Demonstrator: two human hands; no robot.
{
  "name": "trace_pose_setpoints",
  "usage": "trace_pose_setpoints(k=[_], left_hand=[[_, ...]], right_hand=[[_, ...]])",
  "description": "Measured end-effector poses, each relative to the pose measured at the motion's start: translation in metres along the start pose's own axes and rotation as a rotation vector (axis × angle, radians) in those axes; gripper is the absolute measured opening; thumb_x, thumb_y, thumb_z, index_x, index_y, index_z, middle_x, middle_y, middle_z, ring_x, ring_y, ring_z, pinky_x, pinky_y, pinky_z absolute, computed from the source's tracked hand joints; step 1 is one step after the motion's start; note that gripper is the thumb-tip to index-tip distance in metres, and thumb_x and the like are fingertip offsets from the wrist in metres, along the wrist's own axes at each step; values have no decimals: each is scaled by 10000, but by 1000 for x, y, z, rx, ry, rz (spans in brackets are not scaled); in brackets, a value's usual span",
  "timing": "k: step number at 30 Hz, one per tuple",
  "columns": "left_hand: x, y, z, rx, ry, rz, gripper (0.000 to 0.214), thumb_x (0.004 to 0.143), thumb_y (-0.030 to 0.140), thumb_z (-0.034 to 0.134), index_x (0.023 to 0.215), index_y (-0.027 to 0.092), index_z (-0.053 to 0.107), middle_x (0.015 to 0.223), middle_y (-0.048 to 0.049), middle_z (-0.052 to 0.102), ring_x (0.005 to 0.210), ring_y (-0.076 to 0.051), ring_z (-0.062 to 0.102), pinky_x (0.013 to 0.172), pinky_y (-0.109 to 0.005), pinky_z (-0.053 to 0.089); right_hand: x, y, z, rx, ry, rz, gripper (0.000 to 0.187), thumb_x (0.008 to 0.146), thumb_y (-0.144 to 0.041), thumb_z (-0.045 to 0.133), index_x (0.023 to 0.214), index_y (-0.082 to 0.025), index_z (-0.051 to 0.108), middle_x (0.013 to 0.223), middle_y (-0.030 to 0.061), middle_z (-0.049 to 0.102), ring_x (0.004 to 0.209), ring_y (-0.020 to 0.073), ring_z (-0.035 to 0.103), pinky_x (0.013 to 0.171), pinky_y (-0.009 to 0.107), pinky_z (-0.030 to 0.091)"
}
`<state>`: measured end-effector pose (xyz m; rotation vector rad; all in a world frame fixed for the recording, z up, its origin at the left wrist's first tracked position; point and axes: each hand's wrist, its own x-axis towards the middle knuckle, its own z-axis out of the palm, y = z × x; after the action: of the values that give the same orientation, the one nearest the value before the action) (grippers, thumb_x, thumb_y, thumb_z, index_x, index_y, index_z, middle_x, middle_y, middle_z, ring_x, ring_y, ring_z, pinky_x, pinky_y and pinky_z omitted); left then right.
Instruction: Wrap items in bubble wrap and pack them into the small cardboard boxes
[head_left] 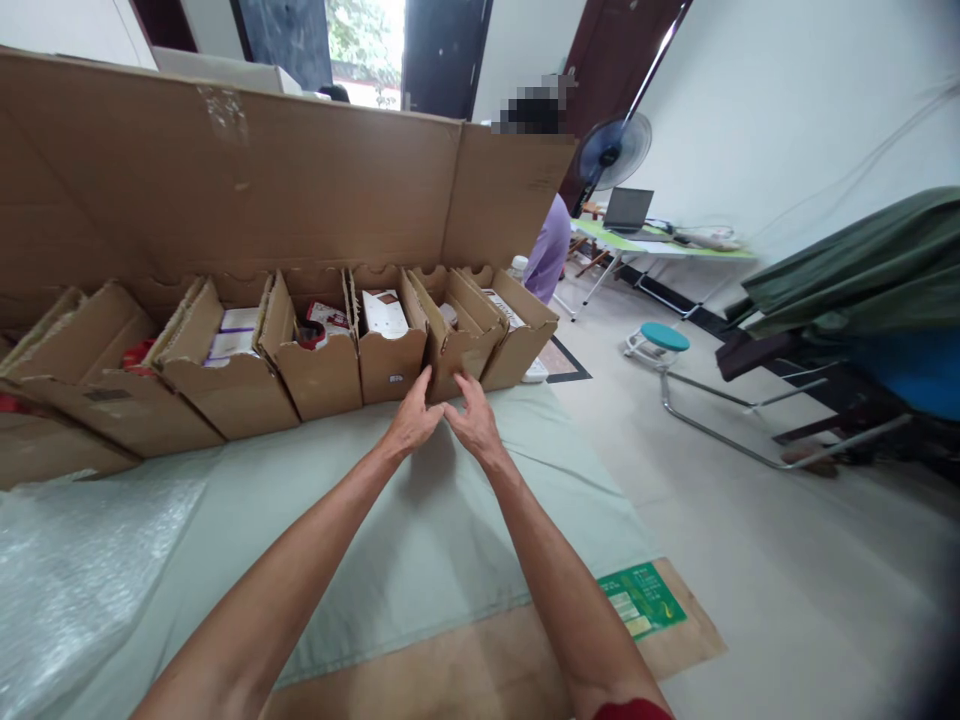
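A row of several open cardboard bins [328, 375] stands along the back of a table covered in pale green cloth [420, 520], holding small boxed goods. My left hand [412, 418] and my right hand [471, 415] reach side by side to the front of one bin [459, 352] near the row's right end. The fingers of both hands are apart and touch that bin's front face near its bottom. Neither hand holds anything. A white carton [384, 312] shows in the bin to the left of it.
A tall cardboard sheet [247, 190] rises behind the bins. Bubble wrap [75, 570] lies at the left. A person in a purple top [549, 250] stands past the table's right end. A stool [660, 340], a fan [615, 150] and a laptop desk [652, 240] stand beyond.
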<state>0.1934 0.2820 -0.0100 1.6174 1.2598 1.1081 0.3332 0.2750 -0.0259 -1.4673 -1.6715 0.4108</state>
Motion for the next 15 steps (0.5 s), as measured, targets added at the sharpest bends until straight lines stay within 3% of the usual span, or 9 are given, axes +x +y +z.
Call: trace_pose_setpoints(k=[5,8,11,13,15], left_hand=[[-25,-16,-17,-12,-18,-36,773,746,159,601,1508,149,474,1575,-141,494,1468,-303,446,1233,-480,335],[-43,-22,-27,-2,-22,-65,708,760,161,586,1465,128,522,1534,-164,533,1409,-324,510,1200,-514,382],[-49,-21,-32,1,-22,-57,673,758,146,585,1430,130,557,1525,-157,540,1415,-318,502,1213,-503,366],[-43,-17,-32,-9,-21,-34,687,747,135,599,1432,133,555,1532,-151,532,1440,-316,472,1231,-487,342],[-30,-11,-26,-30,-27,-10,742,728,125,620,1463,113,520,1547,-168,509,1456,-328,452,1238,-480,334]], right_hand=[[-10,-11,-9,-43,36,-49,437,858,-271,566,1273,-178,663,1376,176,636,1225,295,620,957,427,556],[-2,-24,-35,-103,125,-87,396,901,-242,501,1259,-197,662,1307,151,666,1225,298,593,1031,464,489],[25,-42,-64,-410,216,-205,464,900,-209,528,1356,-193,612,1425,148,603,1322,332,500,1088,502,389],[48,-55,-77,-665,158,-316,520,884,-191,572,1404,-183,581,1468,149,582,1368,340,449,1088,489,343],[68,-66,-81,-819,-3,-365,446,875,-172,585,1316,-177,650,1342,150,679,1315,337,486,1063,476,317]])
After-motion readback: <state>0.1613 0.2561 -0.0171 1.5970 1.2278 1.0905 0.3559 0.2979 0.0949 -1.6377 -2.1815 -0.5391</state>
